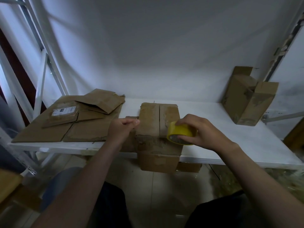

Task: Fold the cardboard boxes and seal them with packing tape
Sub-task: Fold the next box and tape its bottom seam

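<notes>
A folded cardboard box [153, 119] stands at the front edge of the white table [230, 139], its two top flaps closed with a seam down the middle. My right hand [202, 132] grips a yellow roll of packing tape [178, 133] at the box's near right top edge. My left hand [122, 129] is at the box's left side, its fingers and thumb pinched together close to the top edge; what they pinch is too small to tell.
A pile of flattened cardboard boxes [74, 122] lies on the left part of the table, one bearing a white label. An upright assembled box [248, 99] with open flaps stands at the back right. A white metal rack frame [44, 66] rises on the left.
</notes>
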`<control>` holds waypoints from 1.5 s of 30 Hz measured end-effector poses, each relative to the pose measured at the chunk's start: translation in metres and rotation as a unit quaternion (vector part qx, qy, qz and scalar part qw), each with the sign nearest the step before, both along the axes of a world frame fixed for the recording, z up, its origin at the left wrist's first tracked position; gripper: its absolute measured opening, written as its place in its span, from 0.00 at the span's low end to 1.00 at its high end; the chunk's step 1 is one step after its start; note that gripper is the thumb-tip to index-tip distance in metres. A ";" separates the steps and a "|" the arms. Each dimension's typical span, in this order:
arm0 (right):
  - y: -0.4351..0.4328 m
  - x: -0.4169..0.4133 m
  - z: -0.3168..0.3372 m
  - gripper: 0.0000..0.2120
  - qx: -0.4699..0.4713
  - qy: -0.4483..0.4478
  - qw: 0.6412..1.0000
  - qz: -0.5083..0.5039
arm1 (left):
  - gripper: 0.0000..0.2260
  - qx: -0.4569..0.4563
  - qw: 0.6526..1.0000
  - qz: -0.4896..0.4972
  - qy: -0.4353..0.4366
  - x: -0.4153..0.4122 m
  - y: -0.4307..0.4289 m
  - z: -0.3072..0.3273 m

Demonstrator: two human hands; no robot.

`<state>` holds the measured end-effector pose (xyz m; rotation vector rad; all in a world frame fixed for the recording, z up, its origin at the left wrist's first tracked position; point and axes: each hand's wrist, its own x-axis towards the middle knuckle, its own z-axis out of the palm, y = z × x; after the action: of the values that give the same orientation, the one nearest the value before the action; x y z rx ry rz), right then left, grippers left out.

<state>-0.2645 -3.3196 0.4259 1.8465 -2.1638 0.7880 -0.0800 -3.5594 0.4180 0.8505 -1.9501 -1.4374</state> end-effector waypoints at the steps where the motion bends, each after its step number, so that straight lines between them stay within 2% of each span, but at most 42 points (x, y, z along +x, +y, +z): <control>1: 0.001 0.001 -0.001 0.19 -0.007 -0.005 1.000 0.004 | 0.03 -0.001 1.000 0.002 -0.003 0.000 -0.001 -0.001; 6: -0.001 -0.007 -0.002 0.17 0.051 -0.004 0.999 0.003 | 0.02 -0.021 1.000 -0.001 -0.014 -0.005 0.000 -0.006; 12: -0.001 -0.016 0.003 0.16 0.061 -0.003 0.998 -0.010 | 0.04 -0.010 1.000 0.013 -0.012 -0.004 -0.008 -0.010; 17: 0.008 -0.015 0.002 0.17 -0.042 -0.052 0.998 -0.019 | 0.04 -0.003 0.999 0.026 -0.024 -0.003 -0.018 -0.009; 19: 0.011 -0.017 -0.001 0.17 -0.029 -0.040 0.999 -0.012 | 0.07 -0.006 0.999 0.031 -0.019 -0.002 -0.022 -0.004; 22: 0.021 -0.029 -0.007 0.18 0.042 -0.011 0.999 -0.028 | 0.08 -0.003 0.999 0.032 -0.017 0.001 -0.025 -0.004; 26: 0.039 -0.034 -0.010 0.20 -0.030 -0.046 0.998 -0.027 | 0.09 0.011 0.998 0.035 -0.046 0.001 -0.024 -0.021; 30: 0.044 -0.045 -0.025 0.18 0.045 0.000 0.998 -0.035 | 0.13 0.007 0.998 0.044 -0.047 -0.001 -0.021 -0.036; 38: 0.029 -0.056 -0.046 0.16 0.081 0.021 0.996 -0.036 | 0.13 0.023 0.997 0.060 -0.052 -0.004 -0.029 -0.060; 42: 0.015 -0.064 -0.060 0.15 0.087 0.015 0.995 -0.036 | 0.12 0.043 0.996 0.043 -0.065 -0.010 -0.037 -0.072; 45: 0.008 -0.069 -0.070 0.15 0.100 0.001 0.994 -0.045 | 0.06 0.071 0.994 0.039 -0.076 -0.018 -0.043 -0.083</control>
<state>-0.3340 -3.3118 0.3555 1.8196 -2.3825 0.5682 -0.0979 -3.6025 0.3346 1.1169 -1.9176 -1.5192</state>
